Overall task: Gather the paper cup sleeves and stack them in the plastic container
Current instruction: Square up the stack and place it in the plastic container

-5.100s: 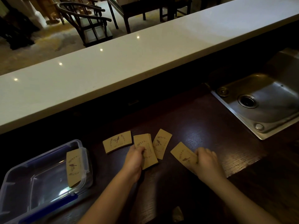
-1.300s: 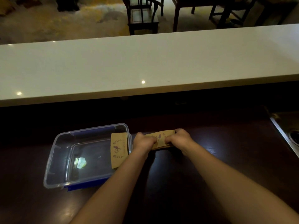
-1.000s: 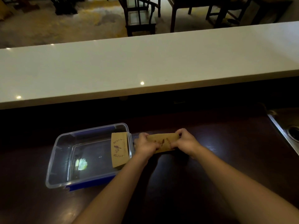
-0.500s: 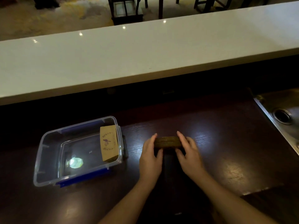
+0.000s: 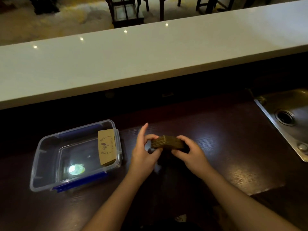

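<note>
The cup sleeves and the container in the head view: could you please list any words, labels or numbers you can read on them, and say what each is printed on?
None can be read.
Sleeve in the plastic container: the sleeve shows a printed bird-and-leaf wreath with a short line of lettering beside it, too small and blurred to read.
Stack of sleeves held in the left hand and right hand: only edges show, no print visible.

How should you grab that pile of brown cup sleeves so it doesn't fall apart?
Pinch the stack of sleeves at its two short ends, one from each side, as the left hand and right hand do. Pressing inward probably keeps the thin layers lined up.
</note>
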A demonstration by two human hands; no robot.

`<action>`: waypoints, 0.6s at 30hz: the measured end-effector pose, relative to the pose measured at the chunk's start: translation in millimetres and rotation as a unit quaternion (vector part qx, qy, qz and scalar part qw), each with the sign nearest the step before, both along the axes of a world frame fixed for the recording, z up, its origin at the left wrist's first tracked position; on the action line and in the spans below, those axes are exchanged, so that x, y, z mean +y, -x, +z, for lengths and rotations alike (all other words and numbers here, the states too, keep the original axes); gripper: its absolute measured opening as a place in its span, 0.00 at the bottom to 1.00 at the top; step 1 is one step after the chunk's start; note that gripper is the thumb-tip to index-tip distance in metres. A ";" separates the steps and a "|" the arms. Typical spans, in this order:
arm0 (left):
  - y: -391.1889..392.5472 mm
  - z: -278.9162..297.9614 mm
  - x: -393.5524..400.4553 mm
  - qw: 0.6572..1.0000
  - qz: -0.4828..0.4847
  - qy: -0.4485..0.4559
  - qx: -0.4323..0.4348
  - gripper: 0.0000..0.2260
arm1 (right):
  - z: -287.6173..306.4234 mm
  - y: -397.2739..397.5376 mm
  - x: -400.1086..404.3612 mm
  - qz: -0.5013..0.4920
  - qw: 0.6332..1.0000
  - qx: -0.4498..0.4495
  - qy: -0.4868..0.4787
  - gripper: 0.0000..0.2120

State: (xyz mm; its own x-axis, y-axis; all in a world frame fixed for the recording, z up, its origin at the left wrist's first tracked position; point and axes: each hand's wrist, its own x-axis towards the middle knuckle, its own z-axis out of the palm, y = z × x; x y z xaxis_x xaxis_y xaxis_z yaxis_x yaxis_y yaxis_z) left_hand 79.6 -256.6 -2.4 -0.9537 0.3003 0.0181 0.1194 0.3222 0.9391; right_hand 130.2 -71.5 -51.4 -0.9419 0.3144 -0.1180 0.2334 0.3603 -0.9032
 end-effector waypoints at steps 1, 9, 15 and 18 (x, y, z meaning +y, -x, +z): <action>0.8 7.5 -0.6 1.000 -0.023 -0.011 0.016 0.39 | 1.0 1.2 -0.7 0.013 1.000 -0.004 -0.010 0.22; -10.6 13.3 10.5 0.974 -0.063 0.092 0.200 0.27 | 2.3 8.7 -13.5 0.061 0.992 -0.005 -0.108 0.21; -18.5 -10.7 8.1 0.948 -0.039 0.201 0.245 0.25 | -8.9 6.5 -20.2 0.076 0.974 -0.038 -0.208 0.23; -16.1 -12.5 6.1 0.940 -0.043 0.220 0.259 0.26 | -8.1 6.7 -23.5 0.075 0.975 -0.035 -0.207 0.23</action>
State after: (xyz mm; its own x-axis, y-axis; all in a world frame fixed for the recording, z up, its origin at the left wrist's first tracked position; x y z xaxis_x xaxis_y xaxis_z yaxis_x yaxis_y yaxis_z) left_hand 95.6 -250.5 -14.9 -0.8232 0.4622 0.3297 0.5667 0.6338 0.5264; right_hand 123.4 -95.0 -59.5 -0.9753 0.2077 -0.0752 0.2051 0.7259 -0.6565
